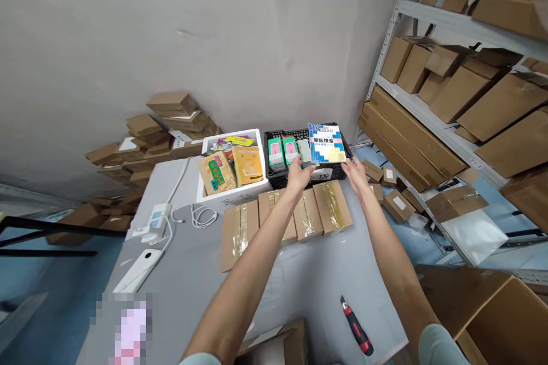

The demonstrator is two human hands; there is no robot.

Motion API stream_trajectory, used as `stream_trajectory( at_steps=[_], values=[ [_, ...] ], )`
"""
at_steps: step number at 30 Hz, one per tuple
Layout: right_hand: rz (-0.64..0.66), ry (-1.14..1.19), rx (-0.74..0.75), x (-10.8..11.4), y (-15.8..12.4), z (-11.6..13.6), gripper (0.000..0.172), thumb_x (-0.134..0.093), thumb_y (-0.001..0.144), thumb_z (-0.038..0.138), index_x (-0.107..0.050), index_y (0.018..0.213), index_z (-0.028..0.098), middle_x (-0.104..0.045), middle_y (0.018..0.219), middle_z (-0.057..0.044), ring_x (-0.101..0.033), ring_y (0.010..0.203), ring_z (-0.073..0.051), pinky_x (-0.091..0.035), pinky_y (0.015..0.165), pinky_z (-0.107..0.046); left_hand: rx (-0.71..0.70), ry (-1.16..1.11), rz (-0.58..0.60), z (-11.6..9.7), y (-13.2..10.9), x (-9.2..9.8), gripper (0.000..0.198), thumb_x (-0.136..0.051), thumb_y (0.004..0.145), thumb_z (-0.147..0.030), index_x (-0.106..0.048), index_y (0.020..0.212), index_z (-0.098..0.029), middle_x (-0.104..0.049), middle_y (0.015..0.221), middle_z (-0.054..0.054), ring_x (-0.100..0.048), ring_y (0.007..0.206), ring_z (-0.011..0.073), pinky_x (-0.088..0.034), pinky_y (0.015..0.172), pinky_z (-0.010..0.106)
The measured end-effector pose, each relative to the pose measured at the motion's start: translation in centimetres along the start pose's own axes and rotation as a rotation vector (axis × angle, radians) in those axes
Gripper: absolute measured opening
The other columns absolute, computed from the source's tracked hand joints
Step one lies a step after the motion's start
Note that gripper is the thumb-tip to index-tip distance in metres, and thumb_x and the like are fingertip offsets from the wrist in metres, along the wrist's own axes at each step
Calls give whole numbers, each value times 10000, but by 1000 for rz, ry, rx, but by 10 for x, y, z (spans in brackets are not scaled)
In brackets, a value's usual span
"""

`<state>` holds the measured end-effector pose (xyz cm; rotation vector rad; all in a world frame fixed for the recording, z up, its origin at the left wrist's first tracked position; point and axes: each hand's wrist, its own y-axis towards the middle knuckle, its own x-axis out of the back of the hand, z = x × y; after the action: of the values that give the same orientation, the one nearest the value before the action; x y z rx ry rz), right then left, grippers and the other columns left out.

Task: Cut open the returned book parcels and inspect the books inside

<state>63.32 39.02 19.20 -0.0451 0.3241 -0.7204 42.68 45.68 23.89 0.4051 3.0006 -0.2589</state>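
Observation:
A black plastic crate (270,173) stands at the back of the table. In it are green-and-pink boxes (276,151), a pale grey-green box (304,151) and a blue, white and yellow book (327,145) on the right. My left hand (298,175) is at the crate's front edge, fingers apart, its thumb near the book's lower left corner. At the crate's front right corner is my right hand (355,174), its fingers apart near the book's lower right corner. Neither hand visibly grips anything, though some fingertips are hard to make out.
Left of the crate, a white foam box (205,201) holds colourful packets. Taped cardboard boxes (306,217) line up in front. A red-and-black utility knife (357,328) lies near the front, blade out. Power strips (139,268) and cables lie left. Loaded shelves (445,23) stand right.

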Motion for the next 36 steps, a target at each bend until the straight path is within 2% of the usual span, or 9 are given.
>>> stream_trajectory(
  at_steps=[2,5,12,15,18,24,27,31,36],
  values=[
    [-42,-23,-13,7,6,3,904,-928,767,551,-659,1556,204,-803,1327,-132,-722,1336,-303,-599,1181,-512,-54,70,-9,-2,-12,0,764,-880,865,-122,-644,1591,-147,-604,1659,270,-735,1385,375,-547,1257,579],
    [-28,-101,-38,37,-27,-14,826,-942,696,560,-725,1430,247,-825,1242,-98,-744,1260,-285,-585,1185,-507,-113,116,69,28,-66,33,683,-893,880,-281,-689,1525,-189,-605,1673,234,-723,1417,379,-532,1275,584],
    [-30,-224,-258,120,-213,-100,658,-954,601,674,-748,1078,270,-776,930,-59,-770,1012,-307,-633,1030,-552,14,401,-220,133,-255,190,748,-800,827,-761,-744,1352,-231,-701,1566,187,-674,1480,409,-489,1327,591],
    [2,-231,-382,132,-294,-123,634,-994,574,685,-741,1014,306,-772,934,-68,-758,991,-340,-625,1036,-610,101,526,-388,156,-330,252,733,-749,832,-759,-746,1352,-243,-704,1558,167,-672,1472,423,-493,1326,603],
    [74,-258,-495,134,-363,-134,624,-1005,563,697,-756,993,318,-762,942,-61,-766,994,-340,-624,1063,-629,259,551,-518,168,-391,294,765,-718,817,-752,-735,1379,-234,-725,1525,167,-706,1409,429,-511,1304,622],
    [190,-373,-738,144,-442,-152,659,-993,632,692,-779,1099,278,-792,1046,-73,-779,1081,-316,-614,1084,-551,502,466,-597,183,-457,309,590,-689,952,-560,-727,1364,-140,-739,1506,232,-677,1464,383,-501,1303,559],
    [204,-458,-811,145,-457,-159,710,-977,663,723,-788,1180,274,-815,1278,-124,-774,1215,-336,-571,1150,-571,598,393,-498,195,-469,303,482,-617,1044,-422,-721,1387,-100,-690,1598,259,-621,1558,355,-425,1364,509],
    [221,-570,-860,128,-472,-150,662,-895,809,737,-797,1297,300,-738,1564,-146,-725,1399,-365,-489,1240,-598,646,303,-354,205,-486,296,493,-540,1116,-478,-731,1422,-142,-767,1519,201,-620,1567,336,-382,1389,527],
    [161,-691,-799,100,-499,-133,618,-806,921,698,-790,1388,295,-707,1625,-144,-662,1508,-390,-451,1270,-588,590,269,-233,208,-503,302,558,-525,1114,-568,-737,1465,-189,-756,1552,165,-619,1575,323,-402,1376,482]
  ],
)
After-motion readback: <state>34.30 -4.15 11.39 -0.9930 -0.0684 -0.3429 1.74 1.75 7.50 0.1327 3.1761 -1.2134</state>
